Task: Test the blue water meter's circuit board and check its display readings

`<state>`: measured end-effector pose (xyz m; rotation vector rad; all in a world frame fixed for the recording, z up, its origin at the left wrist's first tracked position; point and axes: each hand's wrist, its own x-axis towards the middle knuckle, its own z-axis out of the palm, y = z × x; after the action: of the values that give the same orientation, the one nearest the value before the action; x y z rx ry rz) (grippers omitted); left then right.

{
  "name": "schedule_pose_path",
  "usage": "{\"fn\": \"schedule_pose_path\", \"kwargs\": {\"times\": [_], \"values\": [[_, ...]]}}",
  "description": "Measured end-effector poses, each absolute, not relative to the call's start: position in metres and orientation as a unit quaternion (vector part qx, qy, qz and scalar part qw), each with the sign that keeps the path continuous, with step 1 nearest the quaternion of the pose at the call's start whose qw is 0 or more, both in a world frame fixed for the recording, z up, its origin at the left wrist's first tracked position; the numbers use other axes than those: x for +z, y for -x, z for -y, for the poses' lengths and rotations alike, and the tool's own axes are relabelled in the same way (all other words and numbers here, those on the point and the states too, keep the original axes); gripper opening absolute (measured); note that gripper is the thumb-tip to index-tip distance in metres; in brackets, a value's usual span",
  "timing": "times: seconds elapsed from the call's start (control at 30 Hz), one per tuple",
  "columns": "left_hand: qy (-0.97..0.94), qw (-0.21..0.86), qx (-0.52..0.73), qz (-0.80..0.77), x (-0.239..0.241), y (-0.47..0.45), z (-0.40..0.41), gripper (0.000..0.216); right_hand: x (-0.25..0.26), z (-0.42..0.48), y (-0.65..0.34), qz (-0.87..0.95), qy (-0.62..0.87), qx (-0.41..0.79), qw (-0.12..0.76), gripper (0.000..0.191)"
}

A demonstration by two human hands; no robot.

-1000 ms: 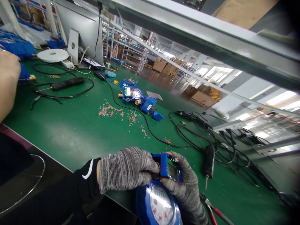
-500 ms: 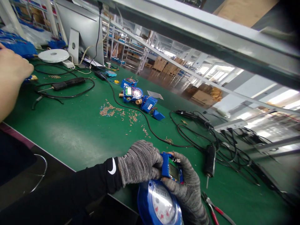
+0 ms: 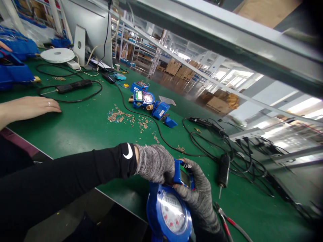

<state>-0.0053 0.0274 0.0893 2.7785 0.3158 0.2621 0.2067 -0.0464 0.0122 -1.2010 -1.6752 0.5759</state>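
Note:
A blue water meter [image 3: 174, 212] with a round clear dial is tilted at the bench's near edge. Just above its dial, I hold a small blue display module [image 3: 185, 176] with a green circuit board and a grey screen. Around its right side wrap the gloved fingers of my right hand [image 3: 199, 196], thumb on the near edge. My left hand [image 3: 157, 164], in a grey knitted glove, has its fingers closed at the module's left side; those fingertips are partly hidden. Pliers [image 3: 223, 220] with red handles lie right of my right hand.
Electric screwdrivers [image 3: 224, 169] and tangled cables lie to the right. Loose screws [image 3: 116, 117] are scattered mid-bench, before an opened meter [image 3: 143, 99]. At left, a co-worker's hand [image 3: 32, 108] rests flat, near another screwdriver [image 3: 74, 86] and blue meters [image 3: 15, 72].
The co-worker's hand has come down onto the bench, exposing a blue meter behind it. My hands, with the module and meter, have shifted slightly upward in view; my left forearm has swung higher.

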Motion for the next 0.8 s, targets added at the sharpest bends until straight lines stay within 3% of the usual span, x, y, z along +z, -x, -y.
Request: {"fn": "schedule_pose_path", "kwargs": {"times": [0.37, 0.53, 0.8], "values": [[-0.967, 0.174, -0.025, -0.187, 0.096, -0.009, -0.027, 0.019, 0.008, 0.047, -0.207, 0.692, 0.499, 0.177, 0.491, 0.057], [-0.966, 0.106, 0.016, -0.236, 0.082, -0.011, -0.021, 0.023, 0.006, 0.046, -0.208, 0.7, 0.486, 0.158, 0.498, 0.054], [-0.978, 0.043, 0.11, -0.17, 0.065, -0.005, -0.021, 0.018, 0.007, 0.048, -0.207, 0.705, 0.473, 0.176, 0.497, 0.055]]}}
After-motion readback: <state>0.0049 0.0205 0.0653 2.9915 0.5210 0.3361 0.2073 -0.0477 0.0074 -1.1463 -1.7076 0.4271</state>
